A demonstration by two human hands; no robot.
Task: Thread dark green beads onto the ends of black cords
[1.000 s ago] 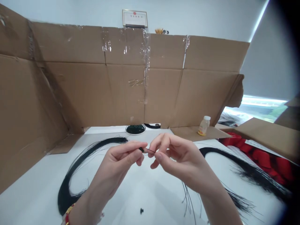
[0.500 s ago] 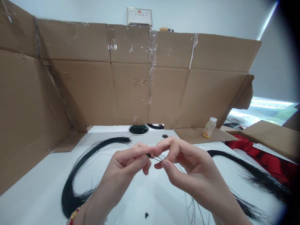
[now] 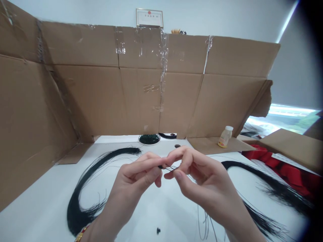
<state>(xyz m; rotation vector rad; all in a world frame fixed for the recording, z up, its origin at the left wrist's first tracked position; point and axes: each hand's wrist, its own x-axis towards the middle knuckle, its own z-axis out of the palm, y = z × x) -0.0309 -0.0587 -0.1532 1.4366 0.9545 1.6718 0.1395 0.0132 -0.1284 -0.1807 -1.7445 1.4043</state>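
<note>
My left hand (image 3: 141,178) pinches a small dark piece (image 3: 160,167) between thumb and forefinger; its exact kind is mostly hidden. Thin black cords (image 3: 170,168) run from that piece across to my right hand (image 3: 199,178), whose thumb and fingers are closed on them. The two forefingers touch at the tips above the white table. Loose cord ends (image 3: 207,222) hang below my right hand. On the table under my hands lies a small black piece (image 3: 158,231).
A curved bundle of black cords (image 3: 78,195) lies at left, another (image 3: 262,174) at right. At the back are a dish of dark green bits (image 3: 149,139) and a bottle (image 3: 225,137). Cardboard walls (image 3: 141,101) stand behind; a box with red cloth (image 3: 285,168) is at right.
My right hand's fingers have shifted slightly left, and the cords between the hands now look crossed. My left hand keeps its pinch on the small dark piece.
</note>
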